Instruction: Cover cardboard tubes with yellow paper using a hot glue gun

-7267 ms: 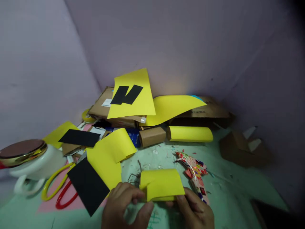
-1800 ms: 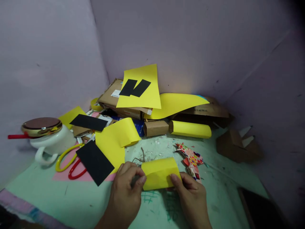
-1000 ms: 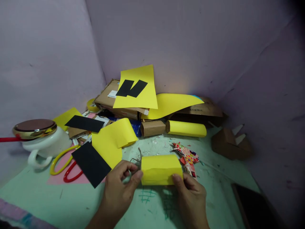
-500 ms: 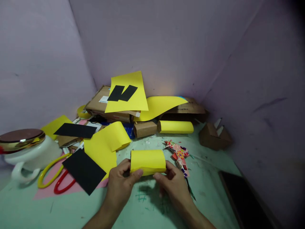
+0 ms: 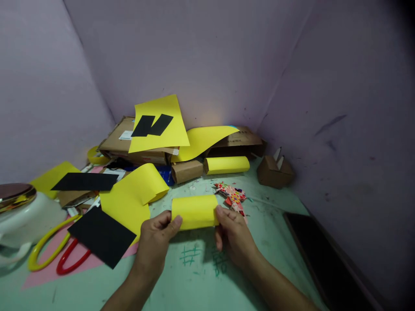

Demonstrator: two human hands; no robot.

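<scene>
Both my hands hold a rolled yellow paper just above the green table. My left hand pinches its left end with thumb and fingers closed. My right hand grips the right end, thumb on top. The roll lies sideways, like a short tube. A curled yellow sheet with a black paper rectangle on its corner lies just to the left.
Cardboard boxes and yellow sheets pile up in the far corner, with another yellow roll. A patterned paper scrap, small cardboard box, white pot, yellow and red rings and dark slab surround the hands.
The yellow paper has gone from a loose fold to a tighter roll, lifted off the table between both hands. The view has swung to the right.
</scene>
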